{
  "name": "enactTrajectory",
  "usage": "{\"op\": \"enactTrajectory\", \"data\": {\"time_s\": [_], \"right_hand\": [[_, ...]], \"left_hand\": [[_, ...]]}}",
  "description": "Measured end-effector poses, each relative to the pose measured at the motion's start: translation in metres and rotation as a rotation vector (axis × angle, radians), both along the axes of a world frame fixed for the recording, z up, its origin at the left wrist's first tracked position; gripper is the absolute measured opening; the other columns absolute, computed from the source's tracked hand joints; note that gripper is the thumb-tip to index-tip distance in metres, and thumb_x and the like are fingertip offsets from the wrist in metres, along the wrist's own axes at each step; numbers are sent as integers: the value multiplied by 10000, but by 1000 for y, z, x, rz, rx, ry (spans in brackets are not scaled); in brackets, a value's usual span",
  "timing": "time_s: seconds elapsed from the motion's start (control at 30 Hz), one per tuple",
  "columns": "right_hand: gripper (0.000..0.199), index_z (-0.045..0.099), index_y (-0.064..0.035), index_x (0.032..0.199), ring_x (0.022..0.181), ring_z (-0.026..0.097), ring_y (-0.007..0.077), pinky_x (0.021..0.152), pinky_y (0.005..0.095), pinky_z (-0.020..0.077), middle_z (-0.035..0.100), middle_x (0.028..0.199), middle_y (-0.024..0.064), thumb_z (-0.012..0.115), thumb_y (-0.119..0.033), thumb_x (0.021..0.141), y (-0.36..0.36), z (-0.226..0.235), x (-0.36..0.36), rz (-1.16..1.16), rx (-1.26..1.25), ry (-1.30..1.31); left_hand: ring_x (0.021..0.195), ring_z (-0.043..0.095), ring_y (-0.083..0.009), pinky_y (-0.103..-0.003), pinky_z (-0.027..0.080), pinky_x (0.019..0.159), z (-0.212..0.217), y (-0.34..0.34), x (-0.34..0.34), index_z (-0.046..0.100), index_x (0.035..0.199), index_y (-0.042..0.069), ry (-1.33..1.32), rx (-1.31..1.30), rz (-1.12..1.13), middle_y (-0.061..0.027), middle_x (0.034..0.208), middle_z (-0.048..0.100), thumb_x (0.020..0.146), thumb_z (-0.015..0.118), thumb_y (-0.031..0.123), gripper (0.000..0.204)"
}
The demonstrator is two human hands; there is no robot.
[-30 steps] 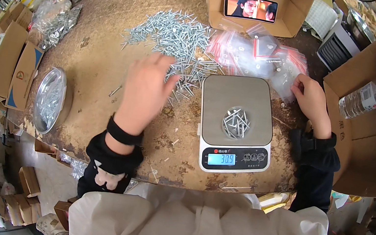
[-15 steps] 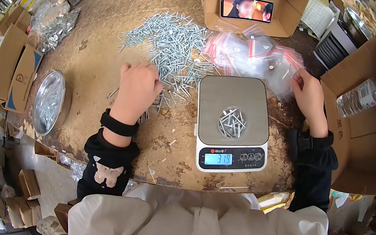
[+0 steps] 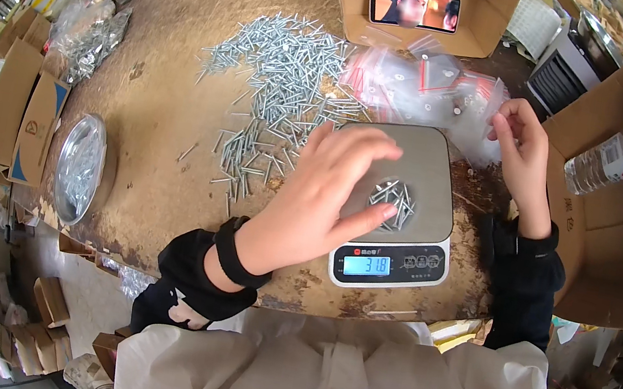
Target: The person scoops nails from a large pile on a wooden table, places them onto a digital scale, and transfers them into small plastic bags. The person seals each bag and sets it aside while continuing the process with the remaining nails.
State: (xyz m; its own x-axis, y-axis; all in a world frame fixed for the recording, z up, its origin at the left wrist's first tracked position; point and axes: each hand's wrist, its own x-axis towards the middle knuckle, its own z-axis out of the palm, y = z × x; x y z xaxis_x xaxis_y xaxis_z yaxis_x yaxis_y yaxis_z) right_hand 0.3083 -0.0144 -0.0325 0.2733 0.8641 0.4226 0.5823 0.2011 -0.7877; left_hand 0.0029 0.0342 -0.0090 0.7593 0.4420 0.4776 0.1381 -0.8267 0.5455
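My left hand (image 3: 321,188) hovers over the left part of the scale with its fingers spread and nothing in them. Its thumb reaches over a small round clear dish (image 3: 411,213) holding several silver screws (image 3: 393,197). The dish stands on the metal plate of the white digital scale (image 3: 438,154), whose display is lit. At the right, my right hand (image 3: 524,152) pinches the edge of a clear zip bag (image 3: 477,140) at the end of a heap of red-edged bags (image 3: 398,94). A wide pile of loose screws (image 3: 283,66) lies behind my left hand.
An open cardboard box (image 3: 468,48) at the back holds a phone (image 3: 412,9) showing a video. Another box (image 3: 608,244) at the right contains a plastic bottle (image 3: 601,165). A metal bowl (image 3: 107,173) with a clear bag inside stands near the table's left edge.
My left hand has moved right from beside the screw pile to above the scale, its fingers opening out. My right hand has risen slightly, keeping hold of the bag's edge.
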Motion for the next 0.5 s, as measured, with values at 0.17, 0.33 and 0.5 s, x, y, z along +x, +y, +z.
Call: {"op": "enactTrajectory", "data": {"time_s": [0.17,0.33,0.5], "right_hand": [[146,538,-52,894,817,618,142,763,289,489,631,852,65,584,-167,970,-34,42,-71,489,51,441],[115,528,-53,877,910,658,269,820,375,517,679,1070,202,584,-127,944,-45,43,-89,933,-8,303],[112,520,-39,902,889,649,258,809,351,509,673,1041,189,569,-126,952,-48,41,-90,783,6,376]], "left_hand": [[1109,522,-243,-355,390,972,0,-7,-2,474,1306,19,-197,-298,-5,-136,1214,559,805,760,155,593],[737,564,-214,-334,416,679,5,-8,-6,669,1018,47,-156,-435,-216,-34,793,621,781,784,153,284],[727,574,-194,-312,435,662,10,-11,-13,670,895,17,-230,-385,-151,-71,826,668,815,726,52,104]]}}
